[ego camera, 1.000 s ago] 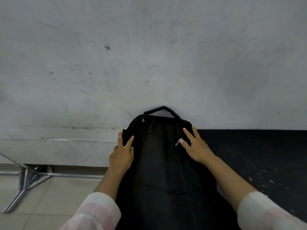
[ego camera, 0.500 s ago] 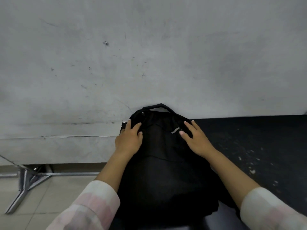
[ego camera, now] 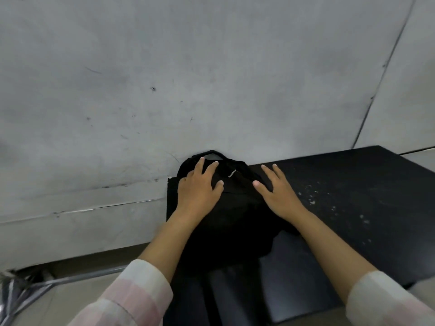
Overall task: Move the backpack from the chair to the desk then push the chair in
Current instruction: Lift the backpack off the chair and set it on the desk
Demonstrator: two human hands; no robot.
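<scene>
The black backpack [ego camera: 237, 215] lies on the left end of the black desk [ego camera: 353, 208], its top handle against the grey wall. My left hand [ego camera: 200, 187] rests flat on the backpack's upper left, fingers spread. My right hand [ego camera: 275, 191] lies flat on its right side, fingers apart, partly over the desk top. Neither hand grips anything. A dark rounded shape at the bottom centre [ego camera: 226, 297] may be the chair; I cannot tell.
A grey scuffed wall [ego camera: 211, 90] stands right behind the desk. Metal frame legs [ego camera: 28, 292] lie on the tiled floor at the lower left. White specks dot the desk top to the right [ego camera: 313, 201].
The backpack has moved forward and now lies flatter on the desk against the wall. Both hands went from its sides to resting flat on top. The desk's left edge has come into view.
</scene>
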